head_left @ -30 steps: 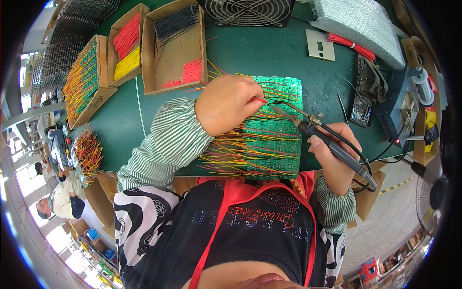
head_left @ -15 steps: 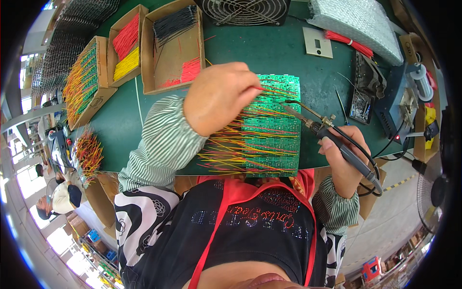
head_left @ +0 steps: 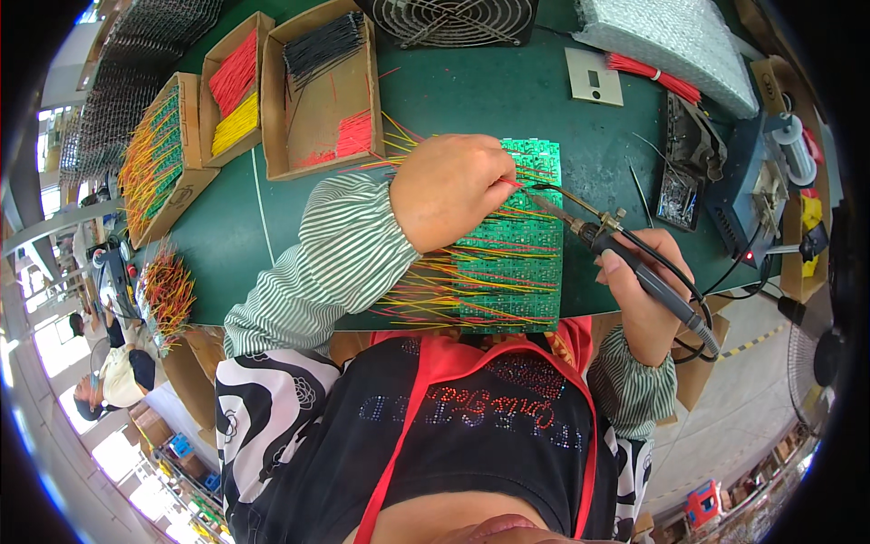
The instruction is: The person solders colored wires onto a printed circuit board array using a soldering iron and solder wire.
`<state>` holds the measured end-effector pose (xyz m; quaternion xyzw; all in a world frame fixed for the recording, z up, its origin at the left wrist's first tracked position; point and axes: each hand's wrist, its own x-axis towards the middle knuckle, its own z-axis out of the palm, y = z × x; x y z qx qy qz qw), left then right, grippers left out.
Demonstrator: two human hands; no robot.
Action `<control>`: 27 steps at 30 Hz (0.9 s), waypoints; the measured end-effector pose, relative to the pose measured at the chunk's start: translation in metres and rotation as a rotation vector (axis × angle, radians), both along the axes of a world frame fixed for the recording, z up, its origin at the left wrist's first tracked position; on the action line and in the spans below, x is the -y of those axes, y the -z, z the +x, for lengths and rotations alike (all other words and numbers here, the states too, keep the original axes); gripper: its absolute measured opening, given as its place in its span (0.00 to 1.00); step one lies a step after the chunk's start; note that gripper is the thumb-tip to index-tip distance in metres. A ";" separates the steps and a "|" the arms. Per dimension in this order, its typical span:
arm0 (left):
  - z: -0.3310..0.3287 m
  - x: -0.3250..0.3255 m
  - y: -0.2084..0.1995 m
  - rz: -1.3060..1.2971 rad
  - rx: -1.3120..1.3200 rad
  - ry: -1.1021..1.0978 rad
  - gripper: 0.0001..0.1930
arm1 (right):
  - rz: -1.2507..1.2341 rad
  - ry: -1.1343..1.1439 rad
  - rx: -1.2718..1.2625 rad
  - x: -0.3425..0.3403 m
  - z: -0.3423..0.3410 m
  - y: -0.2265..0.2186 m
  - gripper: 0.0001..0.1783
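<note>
My right hand [head_left: 645, 281] is wrapped round a soldering iron [head_left: 654, 288] that has a thin bent metal feed tube and a black cable. Its tip points left at the panel of green circuit boards [head_left: 507, 281]. My left hand [head_left: 458, 192] is closed in a pinch above the upper part of the panel. A red wire [head_left: 513, 184] sticks out between its thumb and finger, its end close to the iron's tip. Rows of red and yellow wires [head_left: 419, 288] lie across the panel and stick out on its left. The left hand hides some of the boards.
Cardboard boxes hold black and red wires [head_left: 322, 45], red and yellow wires [head_left: 234, 72], and wired boards [head_left: 156, 150]. A wire bundle [head_left: 168, 288] lies at the table's left edge. Right are a metal-parts tray [head_left: 678, 201], tweezers [head_left: 640, 192] and a blue soldering station [head_left: 739, 213]. A fan [head_left: 453, 20] stands behind.
My left hand has moved right and slightly nearer, bringing the red wire to the iron's tip. My right hand with the soldering iron has barely moved.
</note>
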<state>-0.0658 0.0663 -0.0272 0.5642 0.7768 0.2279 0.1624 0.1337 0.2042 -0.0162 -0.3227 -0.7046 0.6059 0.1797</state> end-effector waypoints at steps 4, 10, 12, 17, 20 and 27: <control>-0.001 0.000 -0.001 -0.006 0.000 0.010 0.07 | 0.007 -0.007 0.021 0.000 0.000 -0.003 0.10; -0.003 -0.003 0.001 0.000 0.011 0.038 0.07 | -0.016 0.032 -0.012 0.000 0.002 -0.002 0.10; -0.004 -0.002 -0.001 0.006 0.017 0.041 0.07 | -0.014 0.017 -0.005 0.000 0.001 -0.004 0.10; -0.003 -0.003 -0.001 -0.006 0.022 0.032 0.07 | 0.028 -0.013 0.023 -0.001 0.000 0.002 0.10; -0.003 -0.003 0.002 0.029 0.022 0.046 0.07 | 0.017 -0.004 0.018 -0.002 0.001 -0.002 0.09; -0.001 -0.002 -0.004 -0.019 0.002 0.018 0.07 | -0.022 0.036 -0.023 -0.003 0.003 -0.012 0.09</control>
